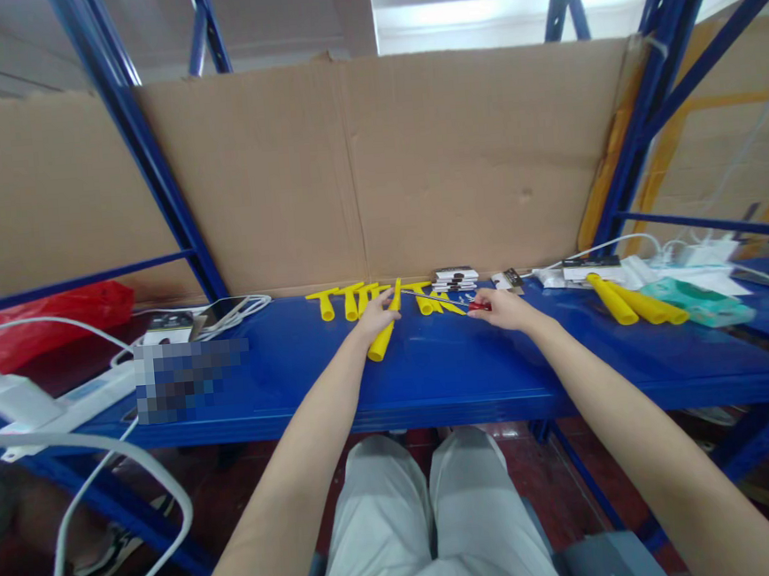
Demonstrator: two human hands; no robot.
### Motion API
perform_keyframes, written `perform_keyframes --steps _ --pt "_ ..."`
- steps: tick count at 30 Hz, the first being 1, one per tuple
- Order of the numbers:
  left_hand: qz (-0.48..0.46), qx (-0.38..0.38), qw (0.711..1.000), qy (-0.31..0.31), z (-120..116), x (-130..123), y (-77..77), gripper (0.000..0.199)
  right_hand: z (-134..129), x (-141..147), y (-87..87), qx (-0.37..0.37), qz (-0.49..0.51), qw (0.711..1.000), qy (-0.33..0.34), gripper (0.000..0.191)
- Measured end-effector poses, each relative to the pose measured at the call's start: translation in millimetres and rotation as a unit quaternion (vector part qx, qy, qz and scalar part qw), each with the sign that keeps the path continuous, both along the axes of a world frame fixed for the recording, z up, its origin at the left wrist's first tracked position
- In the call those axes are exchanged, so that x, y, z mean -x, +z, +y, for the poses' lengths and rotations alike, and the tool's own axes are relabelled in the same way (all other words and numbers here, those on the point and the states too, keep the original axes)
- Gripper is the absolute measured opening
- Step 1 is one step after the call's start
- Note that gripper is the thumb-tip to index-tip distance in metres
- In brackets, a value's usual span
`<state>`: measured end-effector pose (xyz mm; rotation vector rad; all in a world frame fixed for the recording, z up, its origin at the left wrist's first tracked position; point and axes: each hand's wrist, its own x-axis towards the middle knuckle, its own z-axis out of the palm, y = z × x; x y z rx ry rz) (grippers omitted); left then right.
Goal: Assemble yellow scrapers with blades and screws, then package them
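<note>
A brown cardboard sheet (270,182) stands behind the blue table (458,375), between 2 blue posts (148,156). At left, a red plastic bag (60,321) lies near a white power strip (97,398); a thick white cable (187,508) loops past the front edge. A crumpled green plastic bag (698,301) lies at right.

shelf (458,375): glossy blue metal; backboard (249,183): matt cardboard; bag (60,321): shiny red plastic

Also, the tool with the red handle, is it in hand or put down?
In hand: the right hand holds the red handle, its metal shaft pointing toward the left hand.
</note>
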<state>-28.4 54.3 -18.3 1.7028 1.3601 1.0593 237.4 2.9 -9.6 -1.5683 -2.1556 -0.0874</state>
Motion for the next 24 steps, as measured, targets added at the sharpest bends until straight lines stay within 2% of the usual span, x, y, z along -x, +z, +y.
perform_keyframes --steps 6,13,24 --pt "0.007 0.002 1.000 0.001 1.8 0.4 -0.8 0.074 0.4 -0.3 -1.4 0.005 -0.011 1.000 0.008 0.017" --pt "0.003 0.002 1.000 -0.008 2.3 0.6 -0.8 0.076 5.1 -1.8 -5.4 -0.002 0.039 0.998 0.052 0.014" --pt "0.003 0.010 1.000 -0.012 0.7 -0.7 0.6 0.081 4.2 -2.6 -4.3 -0.014 0.045 0.998 0.029 0.017"
